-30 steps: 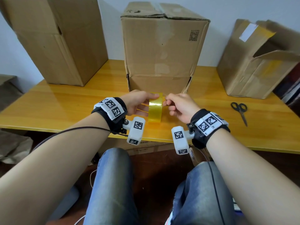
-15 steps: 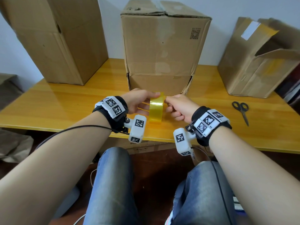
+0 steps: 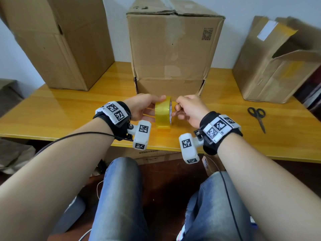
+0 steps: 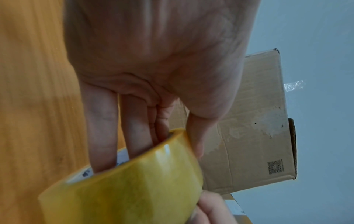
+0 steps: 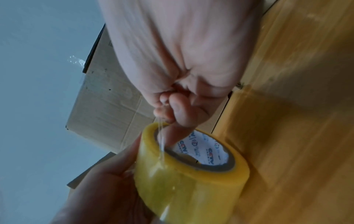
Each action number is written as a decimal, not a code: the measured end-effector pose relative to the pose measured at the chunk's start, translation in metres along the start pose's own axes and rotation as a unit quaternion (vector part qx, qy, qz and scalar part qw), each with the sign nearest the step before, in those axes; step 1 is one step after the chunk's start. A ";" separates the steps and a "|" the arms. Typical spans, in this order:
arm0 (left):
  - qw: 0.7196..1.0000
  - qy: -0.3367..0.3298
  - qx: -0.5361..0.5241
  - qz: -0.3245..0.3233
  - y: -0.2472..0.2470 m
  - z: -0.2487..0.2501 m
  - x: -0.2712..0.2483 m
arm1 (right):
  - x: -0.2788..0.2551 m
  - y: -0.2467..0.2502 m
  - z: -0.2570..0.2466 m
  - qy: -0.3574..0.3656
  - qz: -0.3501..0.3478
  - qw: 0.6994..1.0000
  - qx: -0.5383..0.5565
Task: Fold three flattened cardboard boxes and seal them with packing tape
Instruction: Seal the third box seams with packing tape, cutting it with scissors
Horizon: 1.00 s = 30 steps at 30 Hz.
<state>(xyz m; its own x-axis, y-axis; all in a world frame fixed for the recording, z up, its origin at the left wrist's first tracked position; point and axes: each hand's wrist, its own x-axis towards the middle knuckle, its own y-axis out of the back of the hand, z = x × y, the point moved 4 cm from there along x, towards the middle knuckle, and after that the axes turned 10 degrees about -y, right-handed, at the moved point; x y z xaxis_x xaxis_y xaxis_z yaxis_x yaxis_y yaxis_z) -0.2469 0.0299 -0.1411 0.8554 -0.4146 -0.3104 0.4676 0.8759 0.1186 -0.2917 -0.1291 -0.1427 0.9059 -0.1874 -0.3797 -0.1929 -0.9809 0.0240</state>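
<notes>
Left hand (image 3: 140, 108) grips the yellow packing tape roll (image 3: 163, 114): fingers (image 4: 101, 136) through the core, thumb on the outer rim. Right hand (image 3: 188, 108) fingers (image 5: 178, 112) curled, pinching the loose tape end just off the roll's top edge. Roll stands on edge between both hands, over the table (image 3: 69, 108). Closed cardboard box (image 3: 173, 49) just beyond the fingers; scissors (image 3: 258, 117) well right.

Counter (image 3: 52, 110): glossy varnished wood, smooth. Boxes (image 3: 173, 49): matt brown corrugated cardboard, creased, scuffed with old tape residue. Tape roll (image 3: 162, 113): glossy yellowish clear plastic film, printed paper core. Scissors (image 3: 257, 115): black plastic handles.
</notes>
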 end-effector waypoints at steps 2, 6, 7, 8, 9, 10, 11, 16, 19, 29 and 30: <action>1.000 -0.001 0.000 0.001 0.000 0.000 0.000 | 0.000 0.000 -0.001 0.005 0.009 1.000 0.006; 1.000 0.000 0.000 -0.001 0.001 0.000 0.001 | 0.000 -0.005 -0.003 0.001 0.013 1.000 -0.022; 1.000 -0.001 0.000 -0.003 0.001 -0.001 0.002 | -0.001 -0.007 -0.003 -0.005 0.007 1.000 -0.026; 1.000 -0.002 -0.001 -0.004 0.001 -0.001 0.001 | -0.001 -0.008 -0.003 -0.009 0.003 0.999 -0.032; 1.000 -0.003 -0.002 -0.003 0.002 -0.001 0.001 | 0.000 -0.008 -0.002 -0.012 0.001 0.999 -0.038; 1.000 -0.005 -0.004 0.000 0.004 -0.001 0.001 | 0.000 -0.008 -0.001 -0.016 -0.001 0.999 -0.040; 1.000 -0.005 -0.007 0.001 0.007 -0.001 0.001 | 0.000 -0.006 0.000 -0.023 -0.005 0.999 -0.036; 0.999 0.023 -0.020 -0.010 0.026 -0.007 -0.001 | 0.001 0.003 -0.003 -0.002 -0.004 0.994 -0.107; 0.999 0.021 -0.020 -0.017 0.026 -0.009 -0.001 | 0.001 0.007 -0.008 0.025 0.011 0.987 -0.156; 0.997 0.003 -0.077 -0.015 0.024 -0.018 -0.006 | 0.000 0.014 0.005 -0.007 0.002 0.989 -0.148; 0.995 0.000 -0.102 -0.007 0.023 -0.019 -0.006 | -0.001 0.015 0.006 -0.007 -0.001 0.992 -0.128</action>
<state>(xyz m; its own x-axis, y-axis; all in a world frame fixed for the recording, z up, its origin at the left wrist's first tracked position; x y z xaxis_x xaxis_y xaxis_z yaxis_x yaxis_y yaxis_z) -0.2457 0.0575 -0.1540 0.8495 -0.4263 -0.3108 0.4238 0.9023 -0.0792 -0.2973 -0.1437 -0.1475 0.9006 -0.1864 -0.3927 -0.0873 -0.9625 0.2568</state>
